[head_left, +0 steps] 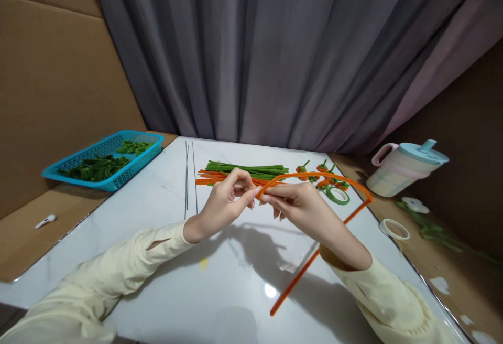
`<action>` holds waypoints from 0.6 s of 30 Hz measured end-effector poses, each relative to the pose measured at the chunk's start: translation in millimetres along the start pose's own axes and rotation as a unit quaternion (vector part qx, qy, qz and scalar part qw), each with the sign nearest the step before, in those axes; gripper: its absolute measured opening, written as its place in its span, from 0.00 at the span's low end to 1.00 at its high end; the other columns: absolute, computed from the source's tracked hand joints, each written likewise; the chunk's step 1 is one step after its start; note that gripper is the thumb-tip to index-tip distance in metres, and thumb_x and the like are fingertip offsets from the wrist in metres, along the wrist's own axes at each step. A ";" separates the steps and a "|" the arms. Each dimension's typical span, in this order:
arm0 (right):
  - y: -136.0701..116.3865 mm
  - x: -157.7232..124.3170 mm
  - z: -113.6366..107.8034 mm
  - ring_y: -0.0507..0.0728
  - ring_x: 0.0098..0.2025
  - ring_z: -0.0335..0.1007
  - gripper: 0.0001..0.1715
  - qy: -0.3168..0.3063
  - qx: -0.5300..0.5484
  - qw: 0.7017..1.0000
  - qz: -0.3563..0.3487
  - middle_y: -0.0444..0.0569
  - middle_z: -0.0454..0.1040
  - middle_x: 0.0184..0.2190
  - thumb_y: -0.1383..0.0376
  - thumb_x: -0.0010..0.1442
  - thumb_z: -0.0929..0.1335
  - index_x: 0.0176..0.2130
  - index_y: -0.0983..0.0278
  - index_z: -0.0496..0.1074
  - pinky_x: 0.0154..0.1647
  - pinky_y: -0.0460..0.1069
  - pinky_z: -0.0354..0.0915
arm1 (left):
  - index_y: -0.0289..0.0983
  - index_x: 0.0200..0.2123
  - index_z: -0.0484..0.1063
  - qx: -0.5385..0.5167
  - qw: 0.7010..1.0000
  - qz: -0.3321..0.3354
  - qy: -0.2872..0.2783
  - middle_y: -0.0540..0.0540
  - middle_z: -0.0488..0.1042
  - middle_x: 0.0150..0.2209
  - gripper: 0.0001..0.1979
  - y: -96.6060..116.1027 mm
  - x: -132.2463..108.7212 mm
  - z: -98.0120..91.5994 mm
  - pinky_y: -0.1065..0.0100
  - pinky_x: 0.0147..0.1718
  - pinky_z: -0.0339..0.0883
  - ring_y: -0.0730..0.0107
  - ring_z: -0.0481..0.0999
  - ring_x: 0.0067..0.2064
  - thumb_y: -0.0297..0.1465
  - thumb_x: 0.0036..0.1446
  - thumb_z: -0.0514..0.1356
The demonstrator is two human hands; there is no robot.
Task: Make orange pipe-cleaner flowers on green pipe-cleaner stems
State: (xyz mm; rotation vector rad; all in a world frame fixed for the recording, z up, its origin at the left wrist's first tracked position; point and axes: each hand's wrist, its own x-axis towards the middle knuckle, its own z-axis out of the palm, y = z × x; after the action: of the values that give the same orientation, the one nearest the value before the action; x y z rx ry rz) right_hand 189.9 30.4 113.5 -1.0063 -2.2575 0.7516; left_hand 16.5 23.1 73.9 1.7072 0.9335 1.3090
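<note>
Sitting left of the table (220, 281), a blue basket (58, 168) held green pieces (98, 167); the lidded jug (404, 171) hid its contents. The left hand (223, 202) and right hand (302, 207) both pinched, fingertips closed, one end of an orange pipe cleaner (353, 183) above the table. It arched rightward, bent sharply, then ran back toward the person, partly hidden behind the right wrist.

One view only, worn on the person's head, looking forward and down along the white table (157, 192) toward the grey curtain (275, 55) at its far edge. It sits close: left grip (226, 200) and right grip (302, 207) meet mid-frame on an orange pipe cleaner (294, 282), and the sleeves enter from the bottom corners.
</note>
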 end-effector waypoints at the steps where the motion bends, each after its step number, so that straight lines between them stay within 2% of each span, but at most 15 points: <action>1: 0.7 -0.1 0.4 0.49 0.19 0.65 0.15 0.001 -0.008 1.000 -0.008 0.44 0.69 0.17 0.67 0.61 0.63 0.26 0.67 0.73 0.23 0.43 0.59 | 0.38 0.32 0.56 0.003 1.000 -0.001 0.000 0.53 0.66 0.25 0.09 -0.6 -0.3 0.4 0.72 0.27 0.65 0.76 0.71 0.26 0.32 0.58 0.56; 6: 4.5 -0.6 2.4 0.49 0.20 0.63 0.14 0.013 -0.078 0.996 -0.048 0.45 0.70 0.18 0.70 0.60 0.63 0.25 0.67 0.72 0.23 0.44 0.55 | 0.38 0.32 0.55 -0.002 1.000 -0.008 -0.009 0.52 0.68 0.25 0.09 -5.8 -2.0 2.6 0.70 0.28 0.66 0.75 0.71 0.27 0.33 0.59 0.56; 11: 4.0 -1.6 2.1 0.48 0.20 0.61 0.15 0.010 -0.114 0.991 -0.069 0.45 0.69 0.18 0.69 0.61 0.63 0.25 0.67 0.72 0.23 0.44 0.52 | 0.38 0.32 0.56 -0.004 1.000 -0.002 -0.007 0.52 0.68 0.26 0.08 -7.2 -4.3 3.6 0.71 0.28 0.66 0.76 0.70 0.27 0.32 0.59 0.55; 18: 11.8 -3.7 2.0 0.49 0.20 0.56 0.15 -0.027 -0.207 0.971 -0.114 0.46 0.67 0.18 0.70 0.61 0.61 0.25 0.67 0.71 0.23 0.46 0.52 | 0.38 0.33 0.56 0.006 1.000 -0.011 -0.020 0.52 0.68 0.27 0.08 -5.3 -6.4 6.6 0.72 0.28 0.67 0.76 0.71 0.27 0.31 0.59 0.55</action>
State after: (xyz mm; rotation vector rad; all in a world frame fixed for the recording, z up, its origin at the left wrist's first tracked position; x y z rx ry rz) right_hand 196.3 33.6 103.2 -0.8882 -2.5827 0.2141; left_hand 21.1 18.7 65.5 1.7212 0.9379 1.2526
